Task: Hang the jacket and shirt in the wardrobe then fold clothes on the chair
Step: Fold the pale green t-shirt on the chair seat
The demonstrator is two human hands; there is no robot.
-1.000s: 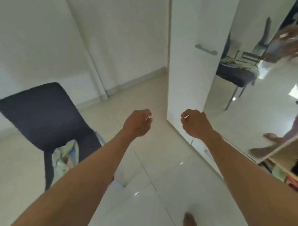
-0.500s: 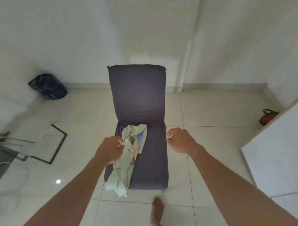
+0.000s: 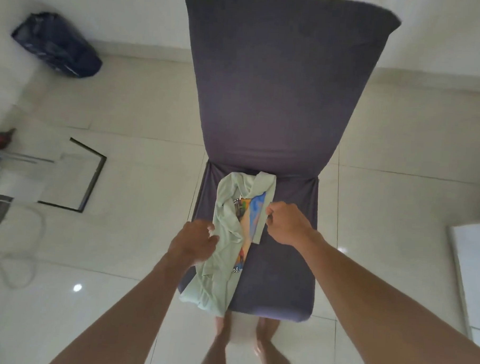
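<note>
- Lying well left of the chair [image 3: 278, 101], against the wall: a dark bag [image 3: 56, 46]; staying clear of any working path.
- Lying on the floor left of the chair seat: a dark-edged flat panel [image 3: 76, 180] and a loose pale cord [image 3: 15, 254]; judging the cord a trip hazard if stepping leftward.
- Closing on the left edge of the garment [image 3: 227, 250], at the chair seat's left side: the left hand [image 3: 193, 241], fingers curled round the cloth there and gripping it.
- Lying crumpled lengthwise on the left half of the chair seat, lower end drooping over the seat's front edge: the pale green printed garment.
- Judging the garment light, soft and limp, not fragile, likely sagging and bunching when lifted from one point; taking it at two spread points along the top edge, shoulders if findable, seeming the safer hold.
- Pinching the garment's right edge near mid-seat: the right hand [image 3: 285, 223], fingers closed on the fold of cloth.
- Showing bare, right of the garment: the rest of the chair seat, giving flat room for spreading and folding; noting the seat's front and side edges as drop-off limits for cloth.
- Standing just before the chair's front edge: two bare feet [image 3: 243, 336]; lifting straight up appearing unobstructed.
- Showing right of the chair: open tiled floor [image 3: 395, 243], then a white panel [image 3: 474, 274] at the frame's edge; identity not determinable.
</note>
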